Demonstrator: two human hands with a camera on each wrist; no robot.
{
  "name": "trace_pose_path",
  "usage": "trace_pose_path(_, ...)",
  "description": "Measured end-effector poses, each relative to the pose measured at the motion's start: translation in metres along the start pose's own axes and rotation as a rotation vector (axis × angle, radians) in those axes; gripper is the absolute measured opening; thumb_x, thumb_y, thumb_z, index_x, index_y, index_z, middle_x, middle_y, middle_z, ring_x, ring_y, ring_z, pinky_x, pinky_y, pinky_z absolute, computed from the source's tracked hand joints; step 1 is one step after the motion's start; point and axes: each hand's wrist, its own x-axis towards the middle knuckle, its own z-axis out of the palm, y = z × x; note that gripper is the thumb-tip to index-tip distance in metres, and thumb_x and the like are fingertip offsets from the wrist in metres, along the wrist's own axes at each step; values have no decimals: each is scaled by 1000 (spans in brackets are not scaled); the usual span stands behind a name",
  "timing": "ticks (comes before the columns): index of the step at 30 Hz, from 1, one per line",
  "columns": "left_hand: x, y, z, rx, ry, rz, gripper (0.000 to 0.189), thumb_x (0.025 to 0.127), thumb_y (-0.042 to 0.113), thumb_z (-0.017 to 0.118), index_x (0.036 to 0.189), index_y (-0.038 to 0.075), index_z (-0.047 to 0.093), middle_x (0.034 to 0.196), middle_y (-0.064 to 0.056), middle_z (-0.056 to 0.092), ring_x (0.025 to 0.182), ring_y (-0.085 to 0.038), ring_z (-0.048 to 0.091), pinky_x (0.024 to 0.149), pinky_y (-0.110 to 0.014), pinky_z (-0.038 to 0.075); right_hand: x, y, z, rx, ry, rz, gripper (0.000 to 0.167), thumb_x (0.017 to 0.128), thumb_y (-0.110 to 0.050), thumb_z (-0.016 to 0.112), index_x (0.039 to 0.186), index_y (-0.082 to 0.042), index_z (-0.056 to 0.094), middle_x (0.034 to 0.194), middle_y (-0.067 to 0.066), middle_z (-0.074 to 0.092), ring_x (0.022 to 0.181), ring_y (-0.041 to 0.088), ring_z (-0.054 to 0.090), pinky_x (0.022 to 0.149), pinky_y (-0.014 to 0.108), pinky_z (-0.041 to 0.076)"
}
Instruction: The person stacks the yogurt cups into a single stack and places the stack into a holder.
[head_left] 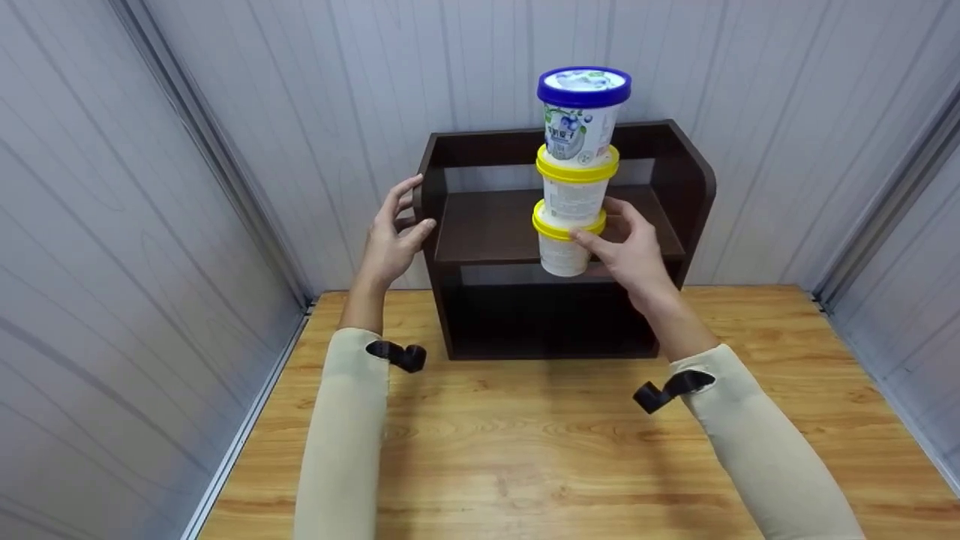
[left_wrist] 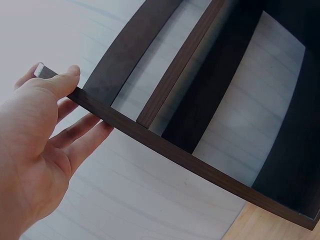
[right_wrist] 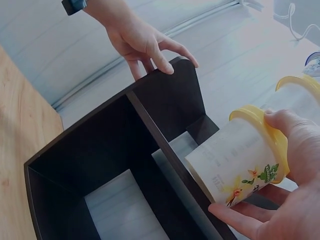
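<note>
Three paper tubs, like ice cream cups, stand stacked on one another in front of a dark brown two-tier shelf (head_left: 487, 225). On top is a blue-lidded tub (head_left: 577, 124) with a blueberry print; below it come a middle yellow-lidded tub (head_left: 574, 199) and a bottom yellow-lidded tub (head_left: 564, 257). My right hand (head_left: 636, 251) holds the bottom tub, thumb on its lid rim and fingers around its side. In the right wrist view, that tub (right_wrist: 235, 162) shows a vanilla-flower print near the shelf board's edge. My left hand (left_wrist: 40, 135) grips the shelf's left side panel (left_wrist: 145, 135), thumb inside, fingers outside.
The shelf stands on a wood-grain table (head_left: 480, 450) against a pale panelled back wall (head_left: 360, 75). Grey side walls (head_left: 97, 225) close in the left and right. The upper tier has a back rail and tall sides; the lower compartment (head_left: 551, 322) is dark.
</note>
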Motion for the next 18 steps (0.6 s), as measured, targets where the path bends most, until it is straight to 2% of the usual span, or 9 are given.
trace_pose_path(13,-1,0,0,-7,-2,1,66,111,6,69,169,30,49,168,-21,52,149,-47,64,108,-66,64,14,-6,2,-50,5,45,77,103,-31,85,167,-10,47,155,16,58,137,28,63,101,38,68)
trace_pose_path(18,-1,0,0,-11,-7,-1,66,112,7,68,170,31,48,169,-21,51,148,-45,64,106,-65,64,19,-6,3,-50,4,50,82,103,-32,85,170,-11,44,160,19,57,140,29,62,100,35,68)
